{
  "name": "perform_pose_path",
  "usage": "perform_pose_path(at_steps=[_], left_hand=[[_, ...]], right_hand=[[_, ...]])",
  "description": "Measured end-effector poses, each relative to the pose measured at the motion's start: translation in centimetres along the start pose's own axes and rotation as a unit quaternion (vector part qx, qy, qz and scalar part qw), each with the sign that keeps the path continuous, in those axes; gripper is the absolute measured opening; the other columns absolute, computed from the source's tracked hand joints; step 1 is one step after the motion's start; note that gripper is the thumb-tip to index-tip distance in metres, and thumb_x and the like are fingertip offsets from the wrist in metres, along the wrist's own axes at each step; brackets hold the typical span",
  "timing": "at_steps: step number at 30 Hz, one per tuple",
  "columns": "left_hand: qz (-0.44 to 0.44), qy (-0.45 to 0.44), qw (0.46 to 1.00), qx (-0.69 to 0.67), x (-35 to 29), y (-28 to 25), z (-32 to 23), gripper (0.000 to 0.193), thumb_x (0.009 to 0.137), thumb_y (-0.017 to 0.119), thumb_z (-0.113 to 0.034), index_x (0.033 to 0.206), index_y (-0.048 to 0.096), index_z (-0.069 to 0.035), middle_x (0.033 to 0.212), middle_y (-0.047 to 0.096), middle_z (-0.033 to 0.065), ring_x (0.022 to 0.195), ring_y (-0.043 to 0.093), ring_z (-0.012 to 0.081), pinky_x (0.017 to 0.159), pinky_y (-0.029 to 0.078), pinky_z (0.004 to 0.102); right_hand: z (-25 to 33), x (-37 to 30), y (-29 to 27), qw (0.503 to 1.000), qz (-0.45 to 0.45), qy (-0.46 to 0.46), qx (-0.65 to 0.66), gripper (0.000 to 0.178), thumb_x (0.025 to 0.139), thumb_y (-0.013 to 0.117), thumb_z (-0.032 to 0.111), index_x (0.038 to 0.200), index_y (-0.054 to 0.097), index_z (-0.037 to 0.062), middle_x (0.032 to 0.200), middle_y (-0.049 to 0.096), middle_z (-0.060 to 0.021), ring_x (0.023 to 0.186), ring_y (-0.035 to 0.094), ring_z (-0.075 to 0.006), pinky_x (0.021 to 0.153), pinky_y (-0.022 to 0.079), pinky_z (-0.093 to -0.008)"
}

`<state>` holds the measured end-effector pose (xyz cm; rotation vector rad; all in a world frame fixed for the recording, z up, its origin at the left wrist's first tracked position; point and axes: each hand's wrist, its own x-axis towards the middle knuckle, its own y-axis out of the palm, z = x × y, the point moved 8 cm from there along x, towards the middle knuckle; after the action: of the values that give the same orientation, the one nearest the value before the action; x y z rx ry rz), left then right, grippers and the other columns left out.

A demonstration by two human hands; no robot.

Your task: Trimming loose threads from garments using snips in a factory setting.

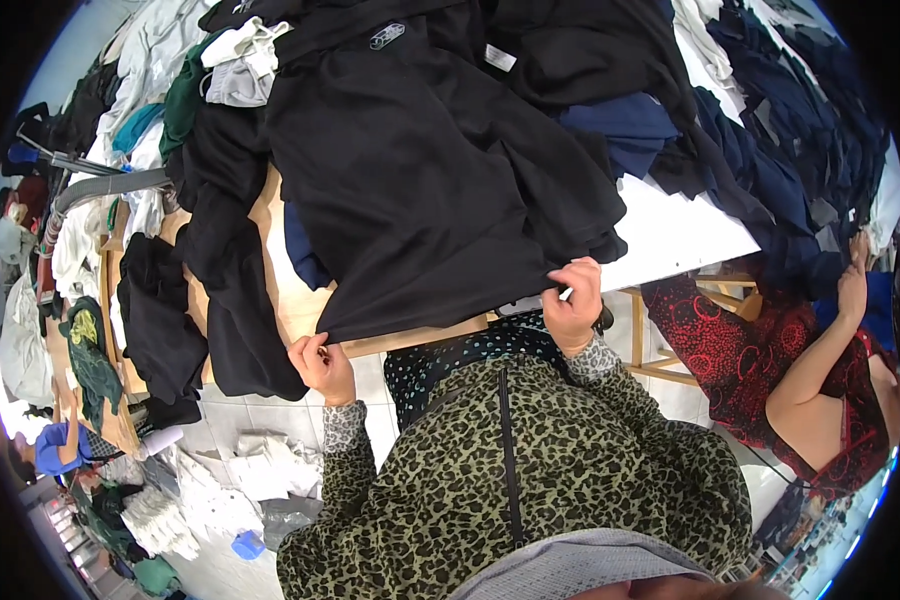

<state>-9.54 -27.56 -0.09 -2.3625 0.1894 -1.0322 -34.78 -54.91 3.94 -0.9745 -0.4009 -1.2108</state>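
A black garment (400, 190) lies spread over the table, its near edge pulled fairly straight between my two hands. My left hand (322, 370) pinches its near left corner at the table's front edge. At the other end of that edge, my right hand (574, 300) grips the cloth between thumb and fingers. A small printed mark shows near the garment's far end. Beside it, a white label (500, 58) sits on more black cloth. Navy cloth (305, 250) peeks out from under the garment on the left.
Black clothes (232, 290) hang over the wooden table (275, 215) at left. A white board (670, 232) lies at right, with navy garments (625, 130) beyond. A co-worker in a red-and-black patterned outfit (730, 350) sits at right near a wooden stool (650, 340). White bundles (270, 465) lie on the floor.
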Motion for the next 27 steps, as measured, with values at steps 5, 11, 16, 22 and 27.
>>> perform_pose_path(at_steps=[5, 11, 16, 22, 27], left_hand=[[0.016, -0.007, 1.000, 0.012, 0.3, 0.1, 0.4, 0.026, 0.066, 0.054, 0.018, 0.086, 0.059, 0.001, 0.091, 0.049, 0.0079, 0.061, 0.046, 0.0118, 0.050, 0.037, 0.0229], [0.003, -0.025, 0.999, 0.024, 0.0, 0.0, 1.2, 0.023, 0.070, 0.053, 0.018, 0.086, 0.059, 0.001, 0.092, 0.049, 0.0086, 0.062, 0.047, 0.0130, 0.052, 0.039, 0.0233], [-0.018, -0.028, 0.999, 0.036, -0.1, -0.4, 2.3, 0.022, 0.071, 0.054, 0.017, 0.086, 0.059, 0.001, 0.092, 0.050, 0.0095, 0.065, 0.050, 0.0149, 0.053, 0.040, 0.0237], [-0.029, -0.008, 0.999, 0.039, 0.6, -0.6, 2.0, 0.020, 0.073, 0.053, 0.015, 0.088, 0.058, 0.002, 0.094, 0.050, 0.0084, 0.062, 0.046, 0.0102, 0.054, 0.038, 0.0212], [-0.024, -0.006, 0.999, 0.048, 1.1, -0.9, 1.8, 0.021, 0.071, 0.056, 0.016, 0.086, 0.059, 0.001, 0.095, 0.051, 0.0095, 0.063, 0.050, 0.0130, 0.052, 0.040, 0.0227]], right_hand=[[1.1, 1.0, 0.3, 0.995, -0.012, 0.007, 0.094, 0.033, 0.054, 0.061, -0.015, 0.080, 0.057, 0.0051, 0.084, 0.051, -0.0069, 0.076, 0.056, -0.0263, 0.068, 0.047, -0.0342], [0.7, 0.7, 0.6, 0.993, -0.028, 0.020, 0.115, 0.031, 0.056, 0.063, -0.017, 0.077, 0.053, 0.0038, 0.083, 0.056, -0.0088, 0.079, 0.059, -0.0273, 0.069, 0.049, -0.0339], [0.7, 0.5, 0.5, 0.997, -0.010, -0.051, 0.064, 0.030, 0.056, 0.068, -0.014, 0.075, 0.054, 0.0045, 0.082, 0.056, -0.0075, 0.076, 0.061, -0.0253, 0.075, 0.047, -0.0385], [0.1, 0.2, 0.4, 0.997, -0.003, -0.058, 0.046, 0.029, 0.056, 0.068, -0.013, 0.075, 0.054, 0.0043, 0.082, 0.056, -0.0072, 0.076, 0.061, -0.0249, 0.075, 0.047, -0.0385], [-0.1, 0.5, 0.2, 0.998, -0.011, -0.056, 0.036, 0.029, 0.057, 0.068, -0.013, 0.076, 0.055, 0.0047, 0.082, 0.056, -0.0071, 0.076, 0.060, -0.0250, 0.074, 0.047, -0.0386]])
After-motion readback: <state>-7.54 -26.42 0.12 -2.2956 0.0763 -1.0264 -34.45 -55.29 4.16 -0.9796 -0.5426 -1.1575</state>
